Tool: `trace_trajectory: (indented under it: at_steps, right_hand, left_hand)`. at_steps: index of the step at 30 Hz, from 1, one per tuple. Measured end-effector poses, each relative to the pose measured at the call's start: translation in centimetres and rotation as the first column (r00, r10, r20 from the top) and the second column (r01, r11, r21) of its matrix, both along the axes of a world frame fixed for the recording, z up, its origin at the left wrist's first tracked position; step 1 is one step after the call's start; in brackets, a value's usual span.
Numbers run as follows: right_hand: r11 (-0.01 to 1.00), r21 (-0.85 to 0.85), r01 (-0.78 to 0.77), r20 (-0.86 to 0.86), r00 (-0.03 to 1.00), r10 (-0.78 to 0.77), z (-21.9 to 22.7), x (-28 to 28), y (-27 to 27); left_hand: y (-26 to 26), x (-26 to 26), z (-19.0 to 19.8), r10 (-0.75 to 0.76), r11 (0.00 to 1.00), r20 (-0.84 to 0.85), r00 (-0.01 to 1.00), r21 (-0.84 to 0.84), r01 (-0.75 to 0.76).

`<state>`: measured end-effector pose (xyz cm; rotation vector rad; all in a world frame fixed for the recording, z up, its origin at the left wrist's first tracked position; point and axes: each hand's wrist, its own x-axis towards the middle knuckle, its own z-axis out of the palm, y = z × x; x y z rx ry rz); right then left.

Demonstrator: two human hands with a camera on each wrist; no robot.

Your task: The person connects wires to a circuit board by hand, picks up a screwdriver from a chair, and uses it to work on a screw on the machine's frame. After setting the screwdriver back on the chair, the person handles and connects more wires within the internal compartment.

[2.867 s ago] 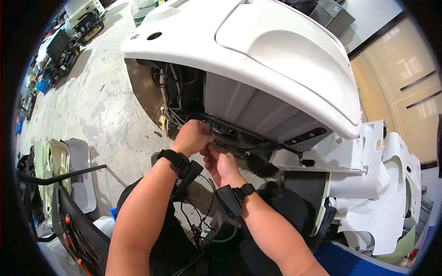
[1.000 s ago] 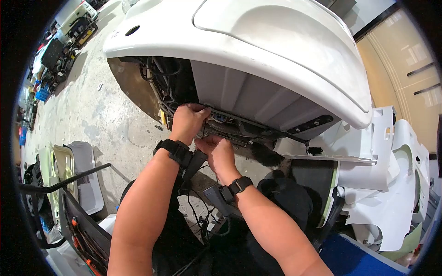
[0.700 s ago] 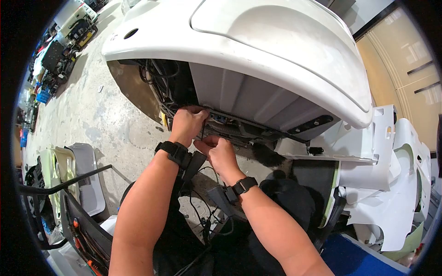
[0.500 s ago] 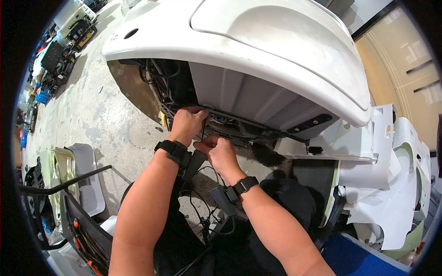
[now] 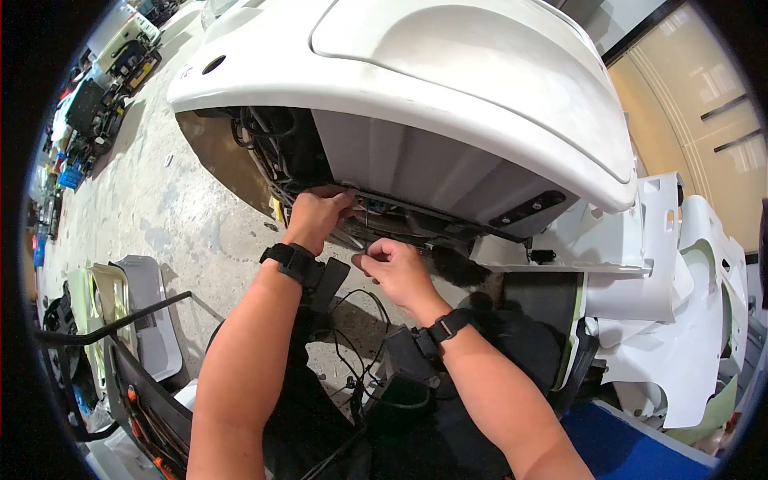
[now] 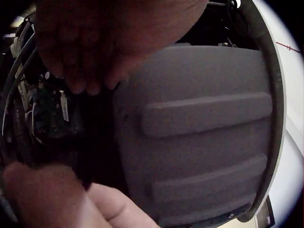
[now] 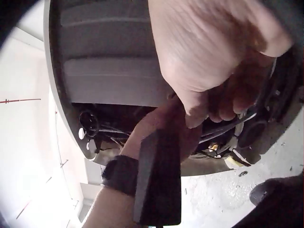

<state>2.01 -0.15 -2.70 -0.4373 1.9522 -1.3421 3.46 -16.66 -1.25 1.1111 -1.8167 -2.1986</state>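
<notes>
on the concrete floor [image 5: 160,216] sits a tipped white vehicle shell [image 5: 448,88], its underside open. the left hand [image 5: 314,214] reaches into the wiring bundle [image 5: 272,160] at the lower edge of the grey ribbed panel [image 5: 408,172], fingers curled there; what they grasp is hidden. just right, the right hand [image 5: 396,268] is curled, thumb pinched to forefinger; what it pinches cannot be told.

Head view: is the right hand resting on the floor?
No, the right hand is raised below the white shell's lower edge, fingers curled.
</notes>
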Motion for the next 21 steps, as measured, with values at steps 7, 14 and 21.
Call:
trace_trajectory:
  at_steps: [7,14,21]
  right_hand:
    - [0.999,-0.021,-0.032,-0.048,0.998,0.031,1.9,-0.5,2.6]
    - [0.996,0.06,-0.067,-0.193,0.978,0.078,2.8,-0.4,4.0]
    - [0.995,0.067,-0.068,-0.212,0.974,0.081,3.4,-0.5,4.3]
  left_hand:
    - [0.3,0.3,1.2,-0.042,0.997,0.081,0.996,-0.054,0.047]
    - [0.6,0.3,0.6,-0.015,0.99,0.011,1.0,0.139,0.013]
    - [0.6,-0.2,0.8,0.019,0.975,0.067,0.998,0.219,-0.033]
